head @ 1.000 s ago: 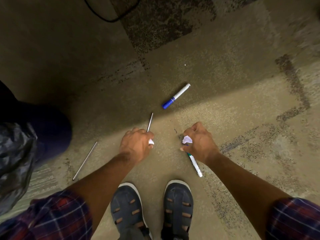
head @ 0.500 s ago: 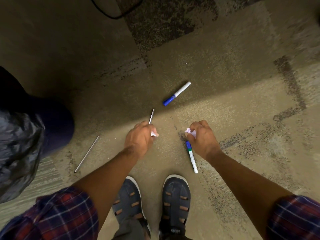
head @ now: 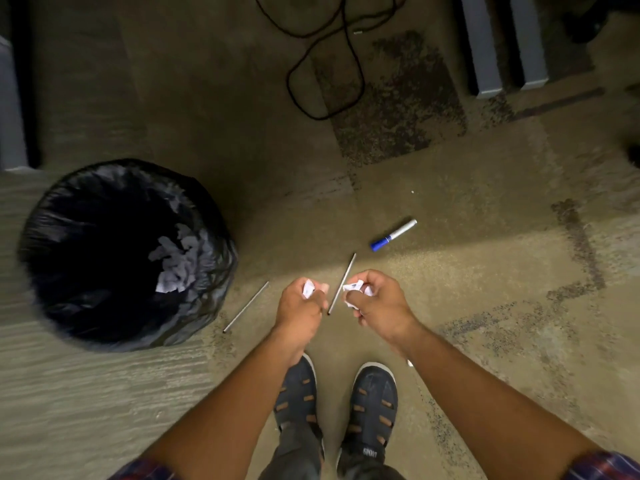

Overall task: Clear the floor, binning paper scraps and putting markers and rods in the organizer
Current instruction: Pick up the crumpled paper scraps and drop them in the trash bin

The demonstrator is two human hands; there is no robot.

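My left hand (head: 300, 306) is closed around a crumpled white paper scrap (head: 308, 288). My right hand (head: 377, 304) grips another white paper scrap (head: 356, 289). Both hands are raised above the carpet, side by side. Between them on the floor lies a thin metal rod (head: 342, 283). A second metal rod (head: 246, 306) lies to the left, near the bin. A blue-capped white marker (head: 393, 234) lies beyond the hands. Left of me stands a bin with a black liner (head: 69, 216), with white scraps inside. Only the tip of a marker (head: 410, 362) shows under my right forearm.
A black cable (head: 325, 67) loops over the carpet at the back. Grey furniture legs (head: 498, 43) stand at the top right, and a grey panel (head: 12, 109) at the far left. My two dark shoes (head: 334, 400) are below the hands.
Both hands have lifted off the floor with paper scraps in them. The view has risen and pulled back, bringing the whole bin into sight; the green marker is now hidden under my right forearm.
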